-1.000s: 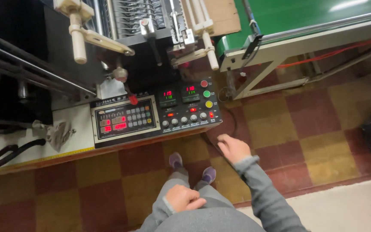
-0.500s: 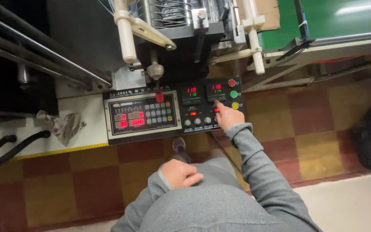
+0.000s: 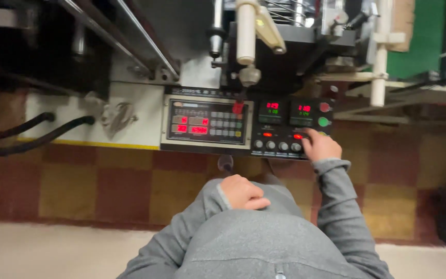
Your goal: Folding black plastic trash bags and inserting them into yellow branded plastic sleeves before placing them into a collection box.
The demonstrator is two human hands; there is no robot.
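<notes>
Grey fleece, soft and rounded, filling the near edge, both sleeves of the same cloth. Left hand (image 3: 242, 192) loosely curled, fingers folded in, holding nothing, resting against the grey front. Right hand (image 3: 320, 146) reaching out, fingers bunched and pressed onto the lower right corner of the control panel (image 3: 246, 126), by a row of round black knobs (image 3: 277, 146); exact button under the fingertips hidden. Below and beyond, checkered floor (image 3: 104, 181) of worn red and yellow squares, dull and scuffed, with a pale strip nearest the body. Shoe tip (image 3: 225, 163) showing just under the panel. Panel flat, black, rectangular, with red glowing digit displays, a grey keypad, 1 red and 1 green round button at right. Left of it, white machine base (image 3: 130, 124) with a yellow edge, a crumpled grey rag (image 3: 112, 114), and 2 thick black hoses (image 3: 32, 132). Farther off, cream cylindrical rollers (image 3: 247, 31), slanted steel rails (image 3: 130, 36), green belt (image 3: 419, 46) at far right.
</notes>
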